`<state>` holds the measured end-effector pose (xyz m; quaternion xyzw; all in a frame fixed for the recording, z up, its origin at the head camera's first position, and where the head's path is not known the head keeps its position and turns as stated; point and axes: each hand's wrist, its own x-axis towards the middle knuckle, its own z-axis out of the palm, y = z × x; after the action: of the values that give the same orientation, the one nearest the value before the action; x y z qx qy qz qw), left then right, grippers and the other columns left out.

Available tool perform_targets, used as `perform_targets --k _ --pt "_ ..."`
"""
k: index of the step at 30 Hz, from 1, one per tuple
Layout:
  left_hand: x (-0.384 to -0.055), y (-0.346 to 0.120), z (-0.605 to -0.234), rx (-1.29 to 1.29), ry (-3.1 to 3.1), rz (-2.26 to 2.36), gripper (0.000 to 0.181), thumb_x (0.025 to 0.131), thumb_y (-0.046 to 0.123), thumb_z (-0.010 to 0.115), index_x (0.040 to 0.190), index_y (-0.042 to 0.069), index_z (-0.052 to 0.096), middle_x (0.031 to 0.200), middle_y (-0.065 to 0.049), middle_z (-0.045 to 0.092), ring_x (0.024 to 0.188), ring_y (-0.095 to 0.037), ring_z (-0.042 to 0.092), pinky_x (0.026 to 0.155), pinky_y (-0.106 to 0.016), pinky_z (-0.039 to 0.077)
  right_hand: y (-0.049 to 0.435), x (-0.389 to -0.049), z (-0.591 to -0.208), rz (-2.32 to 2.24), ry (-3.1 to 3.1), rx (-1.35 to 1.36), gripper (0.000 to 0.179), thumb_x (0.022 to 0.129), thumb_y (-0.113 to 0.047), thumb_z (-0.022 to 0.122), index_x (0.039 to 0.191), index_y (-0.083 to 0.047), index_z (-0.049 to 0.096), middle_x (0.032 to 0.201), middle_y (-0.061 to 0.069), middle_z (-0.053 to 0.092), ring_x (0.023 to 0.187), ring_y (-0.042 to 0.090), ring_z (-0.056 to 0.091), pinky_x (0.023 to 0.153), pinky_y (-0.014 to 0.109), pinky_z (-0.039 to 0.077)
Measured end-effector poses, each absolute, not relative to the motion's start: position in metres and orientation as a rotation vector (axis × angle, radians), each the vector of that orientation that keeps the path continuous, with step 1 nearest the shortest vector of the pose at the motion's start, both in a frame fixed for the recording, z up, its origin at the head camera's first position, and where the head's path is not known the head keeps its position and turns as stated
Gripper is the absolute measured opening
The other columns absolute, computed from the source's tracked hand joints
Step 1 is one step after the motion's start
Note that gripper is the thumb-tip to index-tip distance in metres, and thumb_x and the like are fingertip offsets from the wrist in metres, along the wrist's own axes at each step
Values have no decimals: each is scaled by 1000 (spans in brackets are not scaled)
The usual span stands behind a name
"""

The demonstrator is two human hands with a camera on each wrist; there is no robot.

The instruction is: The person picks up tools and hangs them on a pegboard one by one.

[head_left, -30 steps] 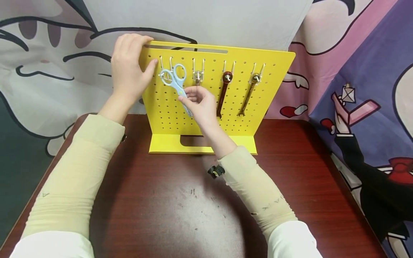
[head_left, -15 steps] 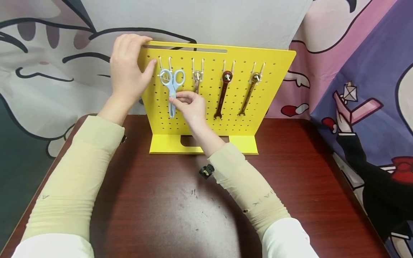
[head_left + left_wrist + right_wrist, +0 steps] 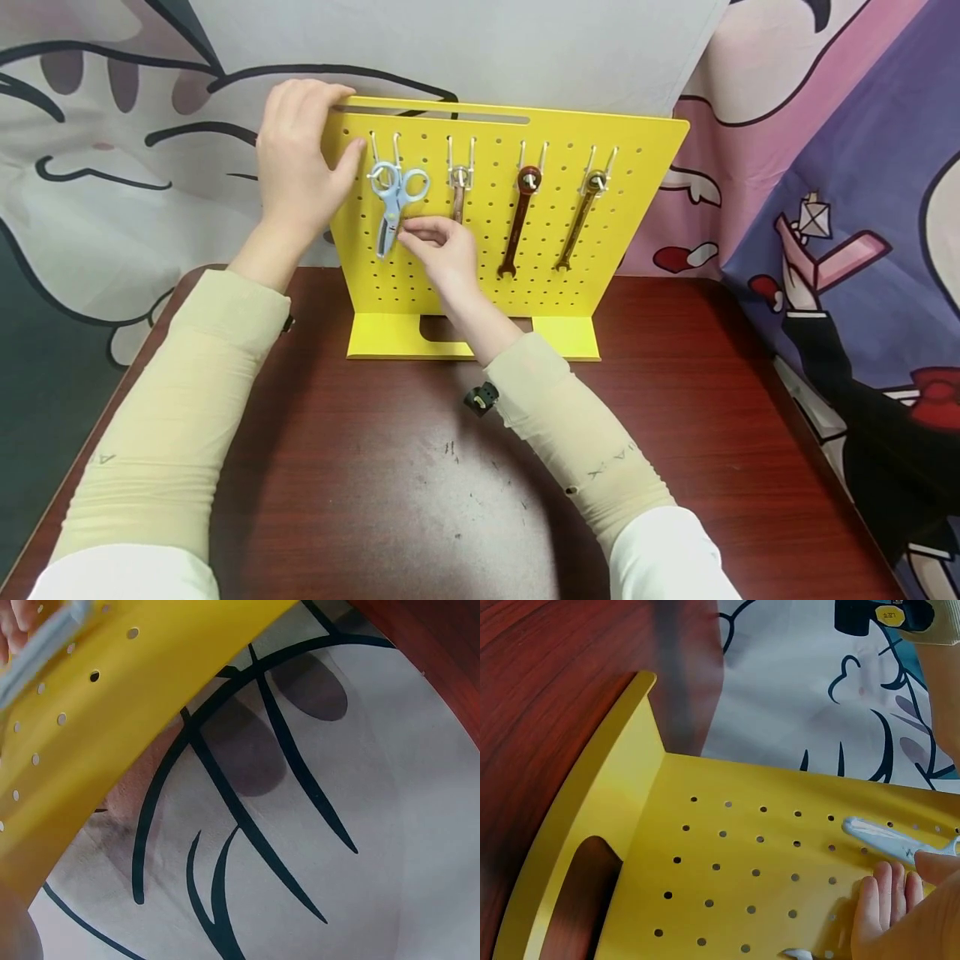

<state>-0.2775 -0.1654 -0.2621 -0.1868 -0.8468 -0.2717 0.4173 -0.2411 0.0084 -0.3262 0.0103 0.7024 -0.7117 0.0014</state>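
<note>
Light blue scissors (image 3: 392,200) hang by one finger loop on the leftmost white hook (image 3: 386,158) of a yellow pegboard (image 3: 540,225). Their blades tilt down to the left. My right hand (image 3: 444,250) is just right of the blades, fingers loosely bent, thumb and fingertips close beside them. In the right wrist view the scissors (image 3: 892,838) show right by the thumb. My left hand (image 3: 300,158) grips the board's upper left corner, thumb in front and fingers over the top edge. Only a blurred piece of the scissors (image 3: 45,652) appears in the left wrist view.
Three wrenches hang on hooks to the right: a silver one (image 3: 458,200) partly behind my right hand, a dark red one (image 3: 517,221) and a brassy one (image 3: 579,218). The board's foot (image 3: 382,335) rests on a dark red wooden table (image 3: 360,467). Printed cloth (image 3: 180,208) hangs behind.
My right hand has moved left with the scissors and let go of their blades. The scissors have swung from leaning right to leaning left. The left hand stays on the board.
</note>
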Motion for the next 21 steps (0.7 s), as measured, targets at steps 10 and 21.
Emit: perform_targets --k 10,21 --pt "-274 -164 -258 -434 -2161 -712 41 99 16 72 138 4 66 138 -15 68 139 -32 54 125 -37 37 31 -229 -335 -2182 2304 -156 23 95 0 76 118 5 74 118 24 77 87 6 69 87 20 61" --pt "-268 -169 -257 -433 -2247 -629 47 102 16 68 148 10 60 148 -13 62 148 -30 49 130 -38 33 78 -203 -355 -2124 2376 -228 23 96 -3 75 117 6 74 114 24 76 86 3 68 90 19 58"
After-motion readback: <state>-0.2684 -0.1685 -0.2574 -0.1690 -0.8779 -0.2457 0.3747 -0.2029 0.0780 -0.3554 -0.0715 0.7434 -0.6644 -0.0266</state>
